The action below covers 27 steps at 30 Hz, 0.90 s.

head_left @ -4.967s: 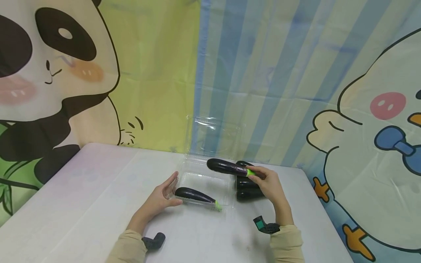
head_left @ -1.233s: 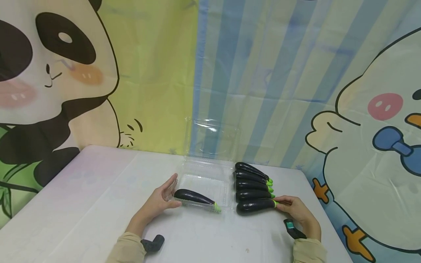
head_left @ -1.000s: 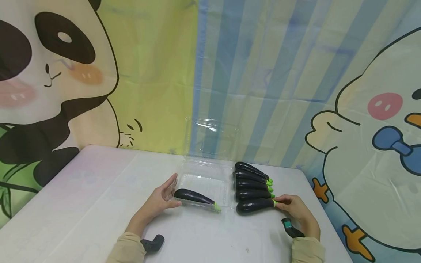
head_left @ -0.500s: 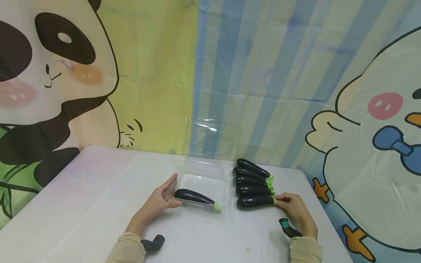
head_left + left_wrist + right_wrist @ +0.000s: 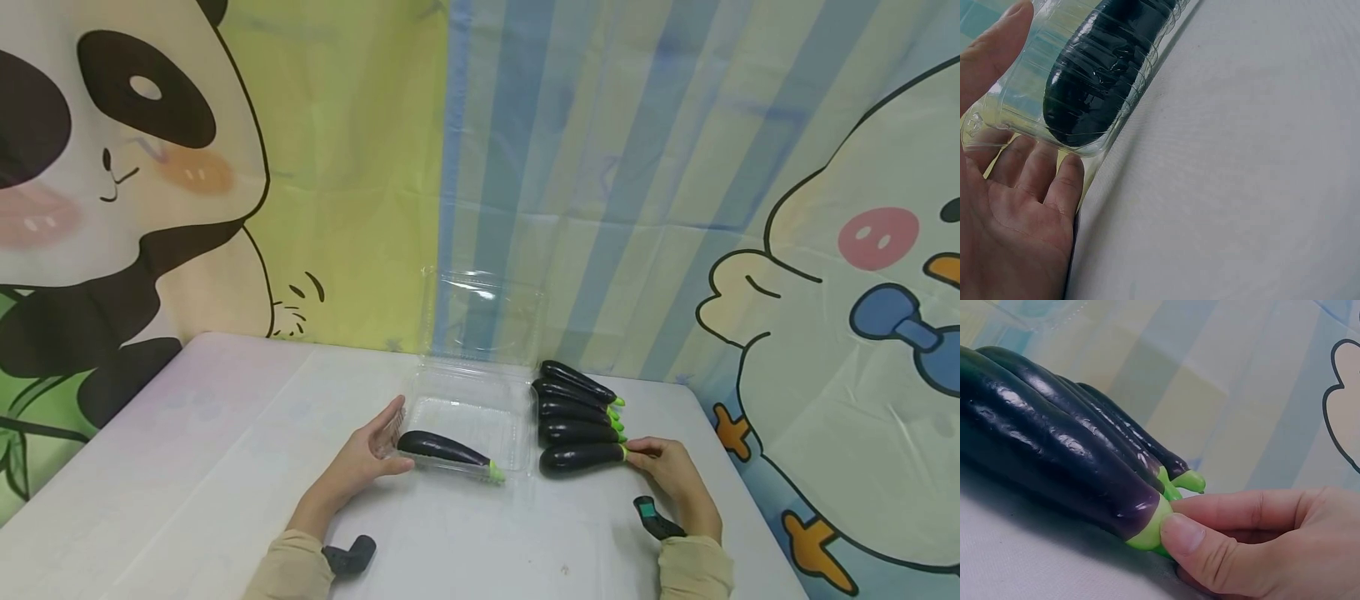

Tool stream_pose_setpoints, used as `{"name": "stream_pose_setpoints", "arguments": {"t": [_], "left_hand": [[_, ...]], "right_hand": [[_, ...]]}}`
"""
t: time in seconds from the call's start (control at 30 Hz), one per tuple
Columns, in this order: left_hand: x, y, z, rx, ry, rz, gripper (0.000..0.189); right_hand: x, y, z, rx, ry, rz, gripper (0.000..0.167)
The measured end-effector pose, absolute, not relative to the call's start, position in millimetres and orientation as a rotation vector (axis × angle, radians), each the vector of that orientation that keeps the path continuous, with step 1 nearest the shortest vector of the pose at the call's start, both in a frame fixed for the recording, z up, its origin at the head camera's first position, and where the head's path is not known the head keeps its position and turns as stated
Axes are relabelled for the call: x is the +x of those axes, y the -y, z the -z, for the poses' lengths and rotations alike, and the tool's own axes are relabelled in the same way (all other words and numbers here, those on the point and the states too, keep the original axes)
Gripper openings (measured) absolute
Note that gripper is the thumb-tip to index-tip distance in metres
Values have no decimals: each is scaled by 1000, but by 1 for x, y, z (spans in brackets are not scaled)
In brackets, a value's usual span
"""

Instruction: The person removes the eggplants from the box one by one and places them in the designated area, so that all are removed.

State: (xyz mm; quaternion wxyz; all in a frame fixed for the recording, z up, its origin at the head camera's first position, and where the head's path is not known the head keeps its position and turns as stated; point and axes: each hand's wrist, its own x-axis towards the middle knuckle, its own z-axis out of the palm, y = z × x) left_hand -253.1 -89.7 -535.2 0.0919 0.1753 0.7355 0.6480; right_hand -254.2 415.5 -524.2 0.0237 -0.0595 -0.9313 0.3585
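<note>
In the head view my left hand (image 5: pixel 365 457) holds the left wall of a clear plastic clamshell container (image 5: pixel 517 417), its lid standing up at the back. One dark purple eggplant (image 5: pixel 442 447) with a green stem lies along the container's front side. The left wrist view shows the thumb over the rim and the fingertips (image 5: pixel 1069 169) against the container's end. To the right, several eggplants lie in a row, stems pointing right. My right hand (image 5: pixel 678 479) pinches the green stem end of the nearest eggplant (image 5: pixel 581 459); thumb and forefinger grip it in the right wrist view.
The farther eggplants (image 5: pixel 573 409) lie close together behind the pinched one, just right of the container. A white-covered table (image 5: pixel 465 550) carries everything. A patterned cloth backdrop (image 5: pixel 600 183) rises right behind the table's far edge.
Five seconds ago my right hand held an eggplant above the table near the container. Now it pinches the row's front eggplant, which has shifted slightly backward with the row. My left hand has stayed put.
</note>
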Motion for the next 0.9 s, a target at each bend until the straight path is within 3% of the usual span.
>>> {"name": "stream_pose_setpoints", "arguments": {"t": [0.9], "left_hand": [[-253, 89, 535, 529, -2190, -1929, 102]], "right_hand": [[-255, -413, 517, -236, 2966, -1147, 33]]}}
